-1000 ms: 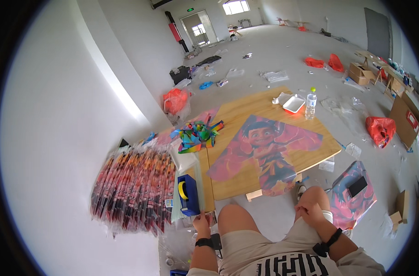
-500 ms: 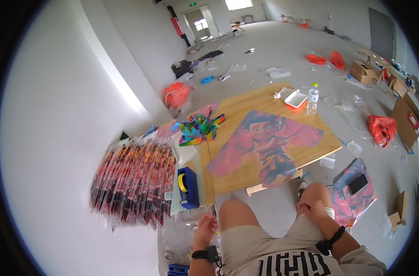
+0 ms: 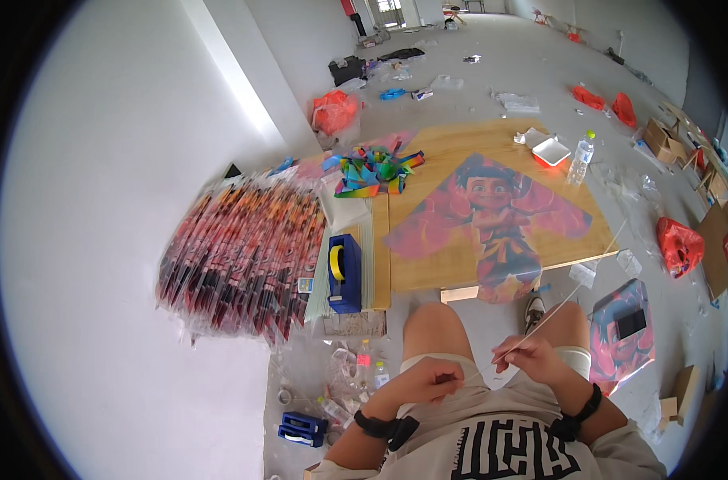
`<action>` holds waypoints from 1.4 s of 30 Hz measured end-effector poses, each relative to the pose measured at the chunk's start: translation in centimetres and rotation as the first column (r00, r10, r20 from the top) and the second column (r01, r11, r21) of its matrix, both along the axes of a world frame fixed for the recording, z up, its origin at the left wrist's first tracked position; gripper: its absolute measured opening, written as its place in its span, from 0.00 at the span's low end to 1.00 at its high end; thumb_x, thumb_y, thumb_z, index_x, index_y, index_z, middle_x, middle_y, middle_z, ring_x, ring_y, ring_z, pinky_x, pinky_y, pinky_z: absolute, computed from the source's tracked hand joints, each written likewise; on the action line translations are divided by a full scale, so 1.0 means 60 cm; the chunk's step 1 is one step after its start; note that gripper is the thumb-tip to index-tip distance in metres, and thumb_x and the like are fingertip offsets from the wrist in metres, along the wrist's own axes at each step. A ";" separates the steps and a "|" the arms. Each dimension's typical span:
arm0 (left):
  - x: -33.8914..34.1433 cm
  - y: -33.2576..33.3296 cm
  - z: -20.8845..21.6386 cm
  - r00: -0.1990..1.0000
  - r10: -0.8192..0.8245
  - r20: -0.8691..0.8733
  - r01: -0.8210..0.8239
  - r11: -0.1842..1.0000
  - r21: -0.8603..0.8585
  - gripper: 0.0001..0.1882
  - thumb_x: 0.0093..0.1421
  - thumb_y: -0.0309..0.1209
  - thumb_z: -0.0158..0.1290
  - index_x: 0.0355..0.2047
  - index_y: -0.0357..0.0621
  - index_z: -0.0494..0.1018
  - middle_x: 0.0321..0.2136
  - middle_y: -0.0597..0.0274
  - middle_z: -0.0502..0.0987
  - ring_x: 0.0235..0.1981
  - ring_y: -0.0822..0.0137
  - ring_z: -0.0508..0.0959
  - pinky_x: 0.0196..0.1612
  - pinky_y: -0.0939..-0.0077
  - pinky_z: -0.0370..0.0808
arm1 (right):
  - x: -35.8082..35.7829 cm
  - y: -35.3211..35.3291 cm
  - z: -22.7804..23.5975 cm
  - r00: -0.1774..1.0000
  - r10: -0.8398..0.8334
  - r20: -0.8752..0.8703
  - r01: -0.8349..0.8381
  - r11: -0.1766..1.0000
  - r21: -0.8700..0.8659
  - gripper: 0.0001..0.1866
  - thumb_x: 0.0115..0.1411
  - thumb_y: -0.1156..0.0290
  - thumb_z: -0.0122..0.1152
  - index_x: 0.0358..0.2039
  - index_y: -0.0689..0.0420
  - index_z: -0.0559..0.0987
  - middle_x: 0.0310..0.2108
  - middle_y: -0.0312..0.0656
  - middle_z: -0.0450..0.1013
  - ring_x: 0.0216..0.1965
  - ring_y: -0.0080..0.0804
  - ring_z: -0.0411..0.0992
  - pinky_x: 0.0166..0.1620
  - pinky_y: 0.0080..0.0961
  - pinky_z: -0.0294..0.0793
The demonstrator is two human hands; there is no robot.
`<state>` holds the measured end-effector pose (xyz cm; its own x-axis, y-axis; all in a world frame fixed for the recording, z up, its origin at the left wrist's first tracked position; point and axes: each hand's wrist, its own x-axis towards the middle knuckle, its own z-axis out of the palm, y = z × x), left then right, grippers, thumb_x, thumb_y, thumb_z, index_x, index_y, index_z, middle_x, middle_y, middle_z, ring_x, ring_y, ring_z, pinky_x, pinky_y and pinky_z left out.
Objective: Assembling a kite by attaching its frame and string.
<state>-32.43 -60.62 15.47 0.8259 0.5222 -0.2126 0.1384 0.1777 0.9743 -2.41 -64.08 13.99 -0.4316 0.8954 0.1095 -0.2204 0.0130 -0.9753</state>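
A thin, pale rod [image 3: 568, 306] slants up and right from my right hand [image 3: 530, 360], pinched between its fingertips above my lap. Close to it on the left, my left hand [image 3: 429, 381] is closed with curled fingers; what they hold is too fine to make out. A diamond-shaped kite sheet [image 3: 500, 210], printed with a cartoon figure in pink, red and blue, lies on the wooden table [image 3: 412, 276] in front of me. Its lower tip hangs over the near edge. Left of the sheet stands a blue tape dispenser [image 3: 345, 274] with a yellow core.
Plastic-wrapped packets [image 3: 244, 260] pile up at the left. Rainbow-coloured ribbons [image 3: 376, 170] lie at the table's far left, a white-and-red tray [image 3: 551, 152] and a water bottle [image 3: 581, 158] far right. Beside my right leg, a dark phone-like slab [image 3: 630, 323] rests on another printed sheet.
My left hand has moved up and right, near my right hand. The rod now shows in my right hand, which has lifted off my thigh. The view has shifted.
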 end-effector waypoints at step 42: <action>-0.301 0.295 -0.452 0.349 0.702 -0.620 0.110 0.627 0.771 0.12 0.55 0.31 0.57 0.33 0.33 0.82 0.35 0.34 0.82 0.44 0.40 0.82 0.50 0.53 0.79 | 0.114 -0.057 -0.143 0.894 -0.447 0.028 0.432 0.845 -0.316 0.14 0.75 0.66 0.52 0.46 0.60 0.83 0.43 0.35 0.81 0.41 0.20 0.75 0.51 0.23 0.76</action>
<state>-50.50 -42.91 -11.66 0.1482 0.9791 -0.1395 0.9745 -0.1205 0.1891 4.41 -67.52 5.41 0.0139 0.9814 -0.1915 -0.3059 -0.1782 -0.9352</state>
